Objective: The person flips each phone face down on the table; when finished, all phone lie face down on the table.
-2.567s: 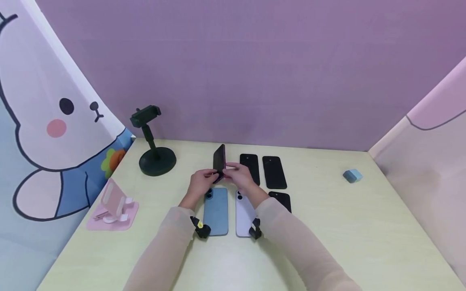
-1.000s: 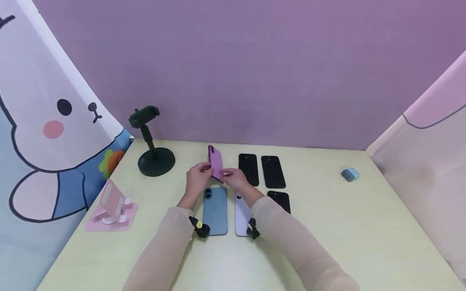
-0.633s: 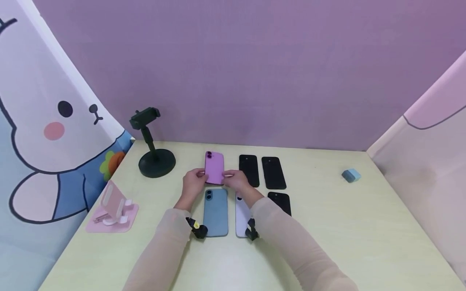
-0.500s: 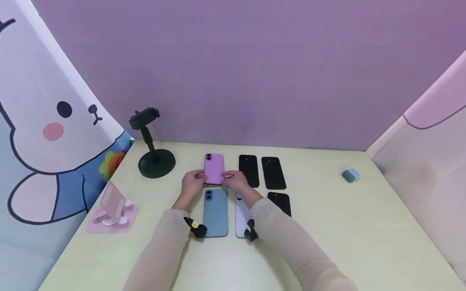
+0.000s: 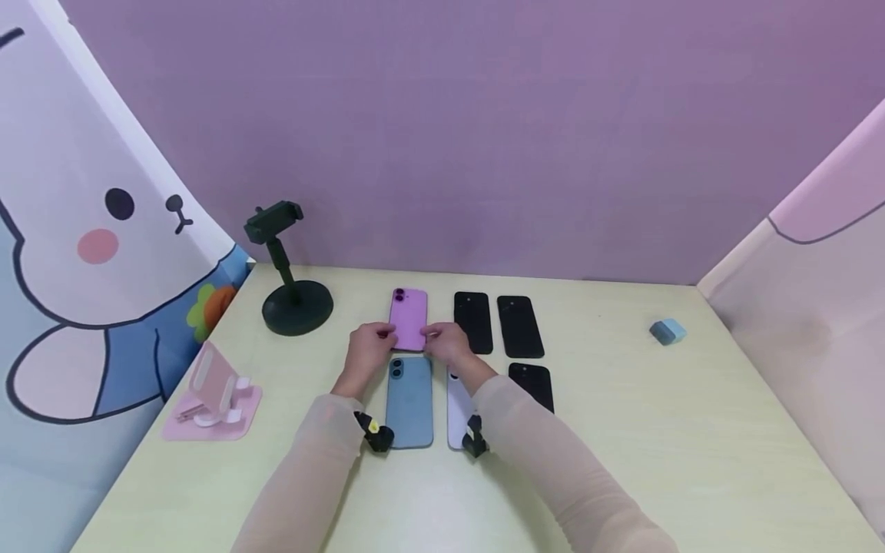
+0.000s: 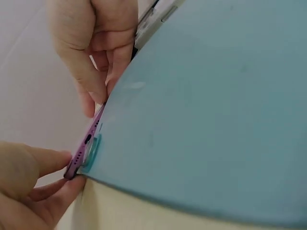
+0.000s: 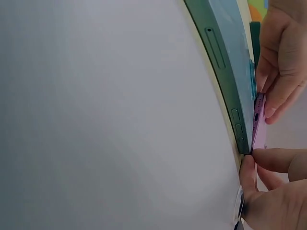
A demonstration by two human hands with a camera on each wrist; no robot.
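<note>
A purple phone [image 5: 409, 311], camera side up, lies at the back of the table, low or flat on it. My left hand [image 5: 369, 349] pinches its near left edge between thumb and fingers. The near right edge is pinched by my right hand [image 5: 452, 346]. In the left wrist view the phone's purple bottom edge [image 6: 87, 139] with its port shows between both hands. Directly in front lies a blue phone [image 5: 410, 403], back up. Beside it a lavender phone [image 5: 459, 415] is partly hidden under my right wrist.
Black phones lie to the right: one [image 5: 473, 322], another [image 5: 521, 328], and a third [image 5: 531, 382] partly covered by my sleeve. A black phone stand [image 5: 297, 307] stands back left, a pink folding stand [image 5: 216, 392] nearer left. A small blue block [image 5: 667, 332] sits far right.
The purple phone was upright with its dark screen side showing; both hands turned it back-side out, then lowered it onto the table behind the blue phone. Over the last half second little moved.
</note>
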